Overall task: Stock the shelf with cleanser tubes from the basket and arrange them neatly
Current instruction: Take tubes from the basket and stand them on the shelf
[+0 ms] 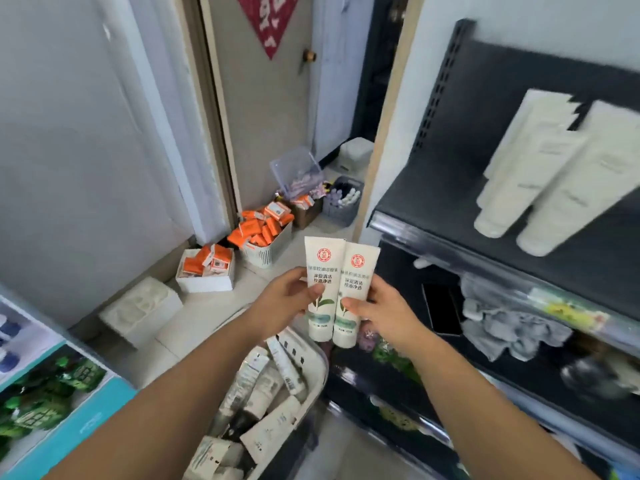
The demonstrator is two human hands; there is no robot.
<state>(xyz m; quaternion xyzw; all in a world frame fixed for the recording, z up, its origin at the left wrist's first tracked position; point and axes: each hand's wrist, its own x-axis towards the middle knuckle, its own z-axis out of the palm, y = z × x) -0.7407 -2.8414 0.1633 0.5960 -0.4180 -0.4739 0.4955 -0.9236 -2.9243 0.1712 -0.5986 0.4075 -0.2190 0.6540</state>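
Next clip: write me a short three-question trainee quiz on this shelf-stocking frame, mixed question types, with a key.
1. True or false: each hand holds one tube.
2. Where do the cream tubes already on the shelf stand: A) upper shelf, B) floor, C) basket?
3. Fill in: the basket under the arms holds more ____.

Key
1. True: the left hand holds the left tube and the right hand holds the right tube.
2. A: the cream tubes stand on the upper shelf.
3. tubes; see the basket.

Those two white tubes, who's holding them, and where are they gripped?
Each hand holds one tube around its middle: the left hand the left tube, the right hand the right tube. Caps point down.
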